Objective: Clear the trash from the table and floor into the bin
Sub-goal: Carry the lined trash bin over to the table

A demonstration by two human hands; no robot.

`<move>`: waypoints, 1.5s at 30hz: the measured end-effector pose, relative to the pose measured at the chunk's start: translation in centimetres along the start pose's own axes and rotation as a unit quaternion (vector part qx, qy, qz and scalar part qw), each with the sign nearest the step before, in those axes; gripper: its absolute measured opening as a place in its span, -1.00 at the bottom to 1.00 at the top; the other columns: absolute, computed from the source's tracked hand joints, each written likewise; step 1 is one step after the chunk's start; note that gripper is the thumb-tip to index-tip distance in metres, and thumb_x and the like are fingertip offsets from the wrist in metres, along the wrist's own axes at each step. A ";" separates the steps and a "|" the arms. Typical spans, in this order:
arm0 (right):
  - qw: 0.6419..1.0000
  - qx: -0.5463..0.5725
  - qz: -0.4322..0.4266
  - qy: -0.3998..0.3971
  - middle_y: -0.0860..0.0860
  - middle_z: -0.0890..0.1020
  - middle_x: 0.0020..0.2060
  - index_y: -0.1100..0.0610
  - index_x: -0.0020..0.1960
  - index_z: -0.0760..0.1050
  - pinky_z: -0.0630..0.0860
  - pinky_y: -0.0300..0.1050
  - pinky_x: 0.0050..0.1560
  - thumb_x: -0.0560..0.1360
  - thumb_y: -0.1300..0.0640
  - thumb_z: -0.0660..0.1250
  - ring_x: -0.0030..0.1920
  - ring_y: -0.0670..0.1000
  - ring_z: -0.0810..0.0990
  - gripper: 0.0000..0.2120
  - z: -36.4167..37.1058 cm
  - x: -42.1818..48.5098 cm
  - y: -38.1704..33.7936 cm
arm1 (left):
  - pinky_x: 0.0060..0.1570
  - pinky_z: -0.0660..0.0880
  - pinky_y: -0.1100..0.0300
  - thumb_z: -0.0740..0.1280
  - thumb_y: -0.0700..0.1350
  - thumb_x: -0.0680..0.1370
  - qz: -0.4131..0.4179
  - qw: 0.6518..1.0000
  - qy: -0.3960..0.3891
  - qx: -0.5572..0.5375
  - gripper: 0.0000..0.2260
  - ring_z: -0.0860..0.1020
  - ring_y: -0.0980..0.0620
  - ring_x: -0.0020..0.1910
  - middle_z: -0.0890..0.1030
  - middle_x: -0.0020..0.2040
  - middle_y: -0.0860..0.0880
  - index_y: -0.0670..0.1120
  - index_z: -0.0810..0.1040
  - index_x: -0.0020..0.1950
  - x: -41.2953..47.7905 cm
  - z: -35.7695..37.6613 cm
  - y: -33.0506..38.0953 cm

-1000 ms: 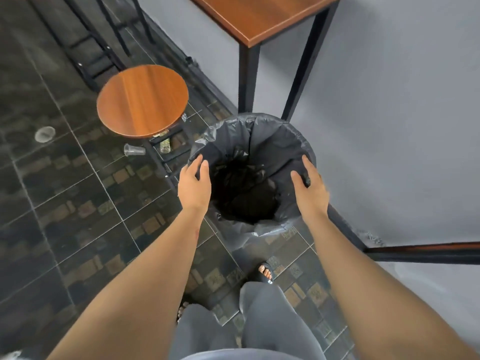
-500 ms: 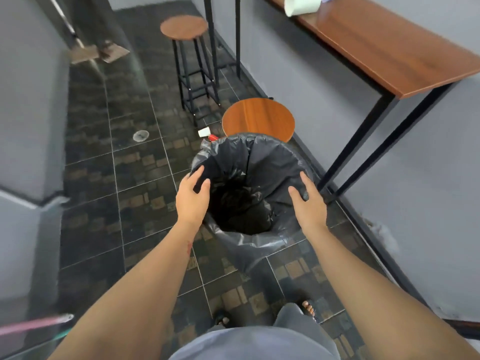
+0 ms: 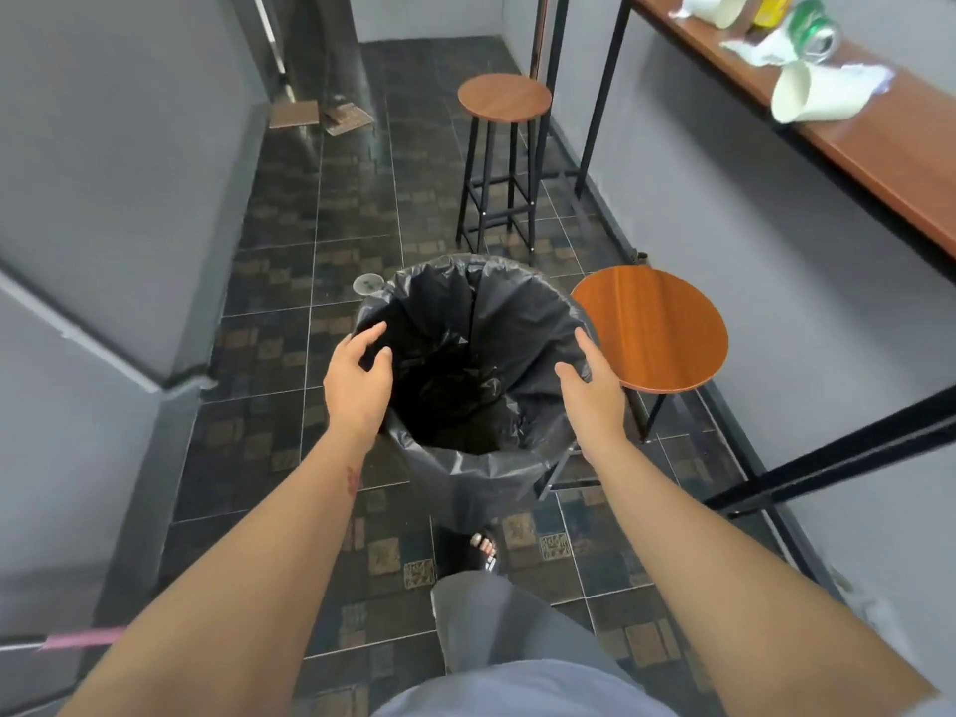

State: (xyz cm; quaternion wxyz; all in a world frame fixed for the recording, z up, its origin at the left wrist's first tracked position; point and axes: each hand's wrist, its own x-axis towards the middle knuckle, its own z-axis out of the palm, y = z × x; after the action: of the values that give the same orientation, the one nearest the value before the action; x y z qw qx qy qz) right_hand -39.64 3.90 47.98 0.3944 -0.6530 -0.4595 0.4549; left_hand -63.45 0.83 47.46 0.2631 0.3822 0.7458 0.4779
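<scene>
A bin lined with a black bag [image 3: 465, 297] stands on the tiled floor in front of me. My left hand [image 3: 357, 377] hovers at its left rim and my right hand [image 3: 592, 388] at its right rim, both with fingers apart and holding nothing. On the wooden table [image 3: 879, 142] at the upper right lie tipped white paper cups [image 3: 812, 95], a green can [image 3: 815, 25] and crumpled tissue [image 3: 760, 51]. A clear plastic cup [image 3: 368, 283] lies on the floor just behind the bin.
A round wooden stool [image 3: 652, 328] stands right beside the bin, and a taller one [image 3: 504, 97] farther back. Cardboard pieces [image 3: 295, 113] lie at the far end of the narrow corridor. Grey walls close in on both sides; my foot [image 3: 483, 548] is below the bin.
The view has swung left along the corridor and the bin now sits left of the near stool. Both hands have loosened from the bin's rim and their fingers have spread.
</scene>
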 end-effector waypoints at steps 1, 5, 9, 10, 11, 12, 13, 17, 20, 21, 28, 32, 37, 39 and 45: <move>1.000 -0.002 -0.002 -0.001 -0.17 0.34 0.45 -0.20 0.46 0.30 0.25 -0.01 0.40 0.58 0.10 0.24 0.45 -0.04 0.29 -0.51 0.9 1.9 -0.7 | 0.31 0.29 0.22 0.27 -0.14 0.61 0.002 1.000 0.005 0.001 -0.69 0.40 0.10 0.31 0.45 0.36 0.05 0.09 0.54 0.33 2.0 0.4 0.3; 1.000 0.000 0.002 0.003 -0.16 0.36 0.44 -0.25 0.44 0.30 0.38 0.00 0.33 0.57 0.11 0.24 0.36 0.01 0.42 -0.50 3.1 7.8 -2.9 | 0.33 0.31 0.18 0.29 -0.14 0.60 -0.001 1.000 -0.009 0.002 -0.73 0.39 0.05 0.33 0.39 0.41 0.01 0.11 0.58 0.26 8.3 2.3 1.7; 0.999 0.028 0.014 0.023 -0.18 0.45 0.33 -0.36 0.38 0.31 0.52 -0.08 -0.18 0.53 0.09 0.23 -0.29 -0.15 0.51 -0.49 4.3 14.5 -6.2 | 0.32 0.28 0.21 0.29 -0.14 0.59 0.012 1.000 -0.026 0.005 -0.74 0.37 0.04 0.38 0.37 0.43 0.01 0.09 0.60 0.23 15.6 5.4 4.7; 0.999 0.034 0.017 0.027 -0.19 0.48 0.25 -0.38 0.36 0.31 0.46 -0.14 -0.27 0.52 0.08 0.23 -0.39 -0.20 0.44 -0.49 4.4 15.7 -6.9 | 0.30 0.28 0.23 0.30 -0.15 0.59 0.019 0.999 -0.028 0.005 -0.75 0.37 0.05 0.37 0.37 0.43 0.01 0.09 0.60 0.22 16.9 6.0 5.3; 0.999 0.039 0.021 0.030 -0.16 0.50 0.19 -0.43 0.32 0.32 0.43 -0.17 -0.26 0.50 0.06 0.23 -0.42 -0.22 0.39 -0.49 4.4 16.9 -7.5 | 0.30 0.28 0.22 0.30 -0.15 0.59 0.028 0.999 -0.035 0.004 -0.76 0.36 0.07 0.37 0.38 0.42 0.01 0.09 0.61 0.20 18.3 6.7 6.0; 0.998 0.042 0.019 0.035 -0.14 0.54 0.17 -0.48 0.28 0.33 0.43 -0.15 -0.20 0.47 0.02 0.23 -0.36 -0.23 0.38 -0.50 4.4 18.4 -8.1 | 0.30 0.28 0.23 0.30 -0.16 0.58 0.036 0.999 -0.041 0.003 -0.78 0.36 0.09 0.36 0.40 0.40 0.02 0.07 0.62 0.16 19.7 7.6 6.6; 0.998 0.041 0.012 0.042 -0.10 0.56 0.22 -0.49 0.27 0.33 0.45 -0.12 -0.10 0.47 0.01 0.23 -0.26 -0.23 0.41 -0.51 4.4 19.5 -8.6 | 0.29 0.28 0.24 0.30 -0.17 0.58 0.044 0.998 -0.046 -0.003 -0.80 0.36 0.10 0.35 0.42 0.36 0.02 0.06 0.63 0.12 21.0 8.5 7.1; 0.995 0.044 -0.008 0.088 -0.12 0.38 0.44 -0.27 0.41 0.33 0.40 0.01 0.35 0.58 0.08 0.24 0.36 -0.07 0.41 -0.54 4.1 25.1 -10.7 | 0.24 0.24 0.31 0.30 -0.18 0.57 0.056 0.995 -0.080 -0.019 -0.83 0.39 0.07 0.33 0.46 0.29 -0.01 0.02 0.66 0.04 27.0 13.0 9.6; 0.992 0.039 -0.010 0.122 -0.12 0.35 0.46 -0.22 0.44 0.31 0.28 0.06 0.45 0.62 0.03 0.19 0.45 -0.03 0.31 -0.59 4.0 29.3 -11.4 | 0.26 0.28 0.31 0.32 -0.19 0.56 0.058 0.991 -0.121 -0.018 -0.78 0.42 0.07 0.30 0.45 0.31 0.00 0.06 0.64 0.12 31.5 16.9 10.6; 0.990 0.038 -0.010 0.137 -0.13 0.34 0.46 -0.21 0.45 0.30 0.24 0.06 0.47 0.63 0.02 0.17 0.46 -0.04 0.29 -0.60 4.0 30.6 -11.6 | 0.31 0.35 0.21 0.32 -0.20 0.56 0.058 0.989 -0.137 -0.023 -0.75 0.44 0.04 0.30 0.46 0.32 0.00 0.09 0.63 0.15 33.2 18.4 10.8; 0.966 0.057 0.033 0.250 -0.10 0.30 0.48 -0.19 0.47 0.27 0.22 0.08 0.48 0.66 0.11 0.13 0.49 -0.02 0.25 -0.58 4.1 38.8 -13.9 | 0.27 0.46 0.12 0.31 -0.27 0.56 0.040 0.957 -0.286 -0.035 -0.61 0.53 -0.02 0.25 0.53 0.31 0.03 0.13 0.58 0.27 44.6 27.6 14.6; 0.940 0.101 0.068 0.318 -0.09 0.28 0.50 -0.19 0.47 0.28 0.21 0.04 0.48 0.66 0.14 0.12 0.50 -0.01 0.22 -0.57 4.4 41.3 -15.0 | 0.32 0.43 0.03 0.29 -0.30 0.57 0.063 0.933 -0.353 -0.031 -0.60 0.50 -0.10 0.28 0.50 0.23 0.07 0.14 0.58 0.27 48.9 31.8 17.2; 0.906 0.134 0.104 0.387 -0.12 0.28 0.49 -0.21 0.46 0.29 0.23 0.03 0.43 0.65 0.09 0.17 0.50 0.00 0.22 -0.57 4.2 42.2 -15.1 | 0.24 0.48 -0.01 0.26 -0.31 0.59 0.080 0.906 -0.414 -0.045 -0.54 0.40 -0.31 0.33 0.45 0.36 -0.03 0.24 0.58 0.25 50.6 36.0 19.6; 0.894 0.138 0.114 0.410 -0.12 0.28 0.49 -0.20 0.47 0.29 0.22 0.07 0.45 0.64 0.07 0.18 0.50 0.01 0.22 -0.58 3.9 42.4 -15.2 | 0.08 0.49 0.10 0.20 -0.35 0.60 0.079 0.894 -0.437 -0.055 -0.51 0.38 -0.33 0.32 0.40 0.41 -0.13 0.23 0.57 0.25 50.7 37.5 20.3; 0.872 0.126 0.134 0.455 -0.13 0.28 0.49 -0.22 0.47 0.28 0.25 0.07 0.43 0.62 0.00 0.22 0.49 0.03 0.24 -0.56 2.3 42.8 -15.1 | 0.37 0.35 0.07 0.13 -0.41 0.60 0.059 0.876 -0.472 -0.074 -0.49 0.40 -0.18 0.38 0.43 0.40 -0.10 0.12 0.56 0.32 49.9 40.6 23.0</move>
State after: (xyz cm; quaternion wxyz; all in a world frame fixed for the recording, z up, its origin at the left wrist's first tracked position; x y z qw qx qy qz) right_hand -38.42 49.21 51.47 0.5739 -0.7879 -0.0766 0.2099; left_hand -53.73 68.39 50.71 0.5830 0.5853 0.4714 0.3087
